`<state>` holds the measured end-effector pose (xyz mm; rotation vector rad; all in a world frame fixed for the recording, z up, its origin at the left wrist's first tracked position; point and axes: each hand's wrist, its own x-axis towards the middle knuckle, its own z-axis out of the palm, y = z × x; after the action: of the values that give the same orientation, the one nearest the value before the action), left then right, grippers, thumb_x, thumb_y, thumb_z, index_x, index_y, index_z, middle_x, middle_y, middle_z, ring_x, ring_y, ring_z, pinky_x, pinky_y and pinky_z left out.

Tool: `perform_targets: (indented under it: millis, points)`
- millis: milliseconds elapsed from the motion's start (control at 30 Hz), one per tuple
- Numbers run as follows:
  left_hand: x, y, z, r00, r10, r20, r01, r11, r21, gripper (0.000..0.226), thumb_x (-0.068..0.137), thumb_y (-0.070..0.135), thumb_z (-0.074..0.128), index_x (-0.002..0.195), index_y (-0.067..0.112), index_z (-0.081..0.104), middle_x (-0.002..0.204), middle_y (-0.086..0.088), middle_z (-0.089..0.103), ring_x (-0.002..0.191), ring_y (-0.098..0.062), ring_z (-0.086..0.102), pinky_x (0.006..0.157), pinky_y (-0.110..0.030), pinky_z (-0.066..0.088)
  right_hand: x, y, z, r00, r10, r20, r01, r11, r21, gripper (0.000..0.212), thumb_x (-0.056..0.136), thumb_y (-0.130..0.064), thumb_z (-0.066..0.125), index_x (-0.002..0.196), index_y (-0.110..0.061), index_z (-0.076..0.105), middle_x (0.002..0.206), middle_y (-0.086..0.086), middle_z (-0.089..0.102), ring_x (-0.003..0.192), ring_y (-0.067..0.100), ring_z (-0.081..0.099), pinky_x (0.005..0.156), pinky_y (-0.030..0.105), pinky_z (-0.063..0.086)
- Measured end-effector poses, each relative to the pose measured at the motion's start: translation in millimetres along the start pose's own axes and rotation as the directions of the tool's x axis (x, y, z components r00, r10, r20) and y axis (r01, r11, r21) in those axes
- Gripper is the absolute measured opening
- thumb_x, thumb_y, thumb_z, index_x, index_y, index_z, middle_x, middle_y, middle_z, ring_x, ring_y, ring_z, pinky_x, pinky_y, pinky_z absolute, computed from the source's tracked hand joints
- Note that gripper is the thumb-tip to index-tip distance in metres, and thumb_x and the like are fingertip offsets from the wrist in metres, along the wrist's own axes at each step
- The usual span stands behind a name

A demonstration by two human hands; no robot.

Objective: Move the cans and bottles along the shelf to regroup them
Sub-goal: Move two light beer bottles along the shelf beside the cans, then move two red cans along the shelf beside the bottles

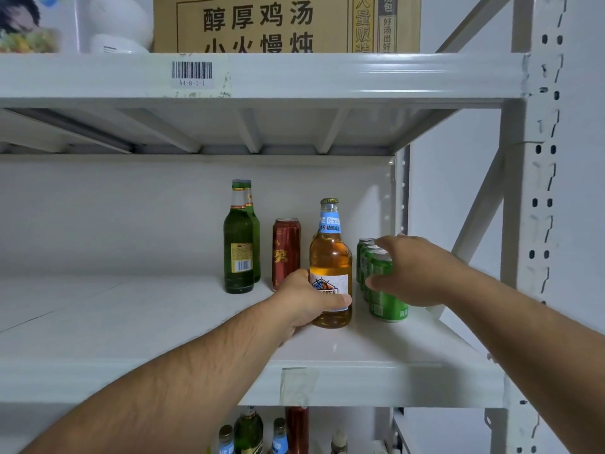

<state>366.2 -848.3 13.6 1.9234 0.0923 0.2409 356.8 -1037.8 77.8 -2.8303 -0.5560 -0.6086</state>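
Observation:
On the white shelf (163, 322) stands an amber beer bottle (330, 253) with a blue neck label; my left hand (307, 303) is wrapped around its lower body. To its right runs a row of several green cans (386, 303) from front to back. My right hand (412, 270) reaches over the front can, thumb on its left side, fingers spread over the top. Left of the amber bottle stand a red can (285, 250) and two green bottles (240, 244), one behind the other.
The shelf's right upright (514, 224) and a diagonal brace stand close beside the green cans. A cardboard box (284, 24) sits on the shelf above. More bottles (255, 434) stand on the shelf below.

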Motion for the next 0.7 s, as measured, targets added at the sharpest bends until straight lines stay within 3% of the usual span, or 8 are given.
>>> perform_targets:
  millis: [100,200,267,333,400,500,600,700]
  points:
    - [-2,-3,-5,1.0,0.02,0.01,-0.02,0.999,0.04,0.07,0.074,0.025,0.094,0.135,0.025,0.058,0.122,0.005,0.071,0.113,-0.017,0.066,0.1,-0.037,0.053,-7,-10,-4,0.999,-0.029,-0.039,0.03,0.999,0.021,0.06,0.091,-0.046,0.063,0.143,-0.023,0.044,0.138,0.004,0.056,0.121,0.025,0.055,0.094,0.039,0.052]
    - [-12,-7,-20,0.997,0.073,-0.017,-0.071,0.99,0.123,0.082,0.073,0.036,0.092,0.141,0.028,0.047,0.136,0.015,0.06,0.125,-0.011,0.057,0.112,-0.042,0.048,-22,-32,-7,0.964,-0.158,-0.215,0.162,0.987,0.001,0.05,0.093,-0.047,0.059,0.137,-0.025,0.05,0.133,0.0,0.06,0.12,0.023,0.054,0.091,0.039,0.052]
    - [-23,-13,-40,0.992,0.117,-0.051,-0.104,0.972,0.209,0.078,0.075,0.041,0.087,0.142,0.029,0.049,0.136,0.011,0.062,0.117,-0.006,0.06,0.102,-0.03,0.052,-33,-56,-5,0.922,-0.273,-0.275,0.283,0.959,-0.003,0.037,0.092,-0.047,0.058,0.122,-0.025,0.055,0.117,-0.004,0.063,0.11,0.022,0.055,0.081,0.037,0.05]
    - [-44,-19,-65,0.985,0.152,-0.086,-0.113,0.931,0.346,0.054,0.086,0.039,0.079,0.133,0.033,0.055,0.129,0.01,0.064,0.107,-0.002,0.059,0.088,-0.018,0.05,-38,-84,1,0.896,-0.372,-0.241,0.387,0.922,0.013,0.035,0.093,-0.047,0.057,0.119,-0.025,0.053,0.111,-0.005,0.06,0.109,0.021,0.056,0.077,0.035,0.047]
    - [-66,-24,-96,0.972,0.182,-0.151,-0.088,0.871,0.484,0.067,0.09,0.047,0.072,0.151,0.037,0.045,0.145,0.013,0.055,0.12,-0.009,0.057,0.093,-0.024,0.048,-38,-112,12,0.877,-0.451,-0.163,0.464,0.884,0.05,0.048,0.094,-0.048,0.056,0.134,-0.024,0.048,0.13,-0.004,0.057,0.123,0.02,0.052,0.093,0.036,0.049]
    - [-98,-39,-151,0.967,0.13,-0.22,0.026,0.805,0.593,0.064,0.098,0.039,0.065,0.156,0.025,0.041,0.146,0.01,0.05,0.128,-0.014,0.053,0.093,-0.022,0.039,-35,-161,27,0.846,-0.531,-0.049,0.533,0.842,0.087,0.062,0.096,-0.052,0.053,0.148,-0.023,0.037,0.151,-0.001,0.043,0.138,0.02,0.04,0.11,0.039,0.041]
    - [-134,-63,-214,0.94,0.048,-0.337,0.19,0.749,0.635,0.086,0.093,0.047,0.064,0.165,0.027,0.022,0.17,0.007,0.026,0.153,-0.017,0.034,0.119,-0.031,0.034,-32,-221,45,0.809,-0.586,0.031,0.578,0.805,0.137,0.066,0.097,-0.056,0.047,0.151,-0.021,0.033,0.158,0.001,0.034,0.144,0.021,0.033,0.115,0.039,0.034]
    - [-175,-84,-276,0.891,-0.005,-0.455,0.321,0.715,0.621,0.089,0.093,0.049,0.064,0.166,0.027,0.019,0.172,0.006,0.022,0.155,-0.019,0.029,0.123,-0.035,0.031,-37,-291,62,0.759,-0.645,0.093,0.622,0.759,0.191,0.072,0.097,-0.059,0.045,0.156,-0.021,0.026,0.164,-0.001,0.024,0.149,0.019,0.024,0.119,0.036,0.027]
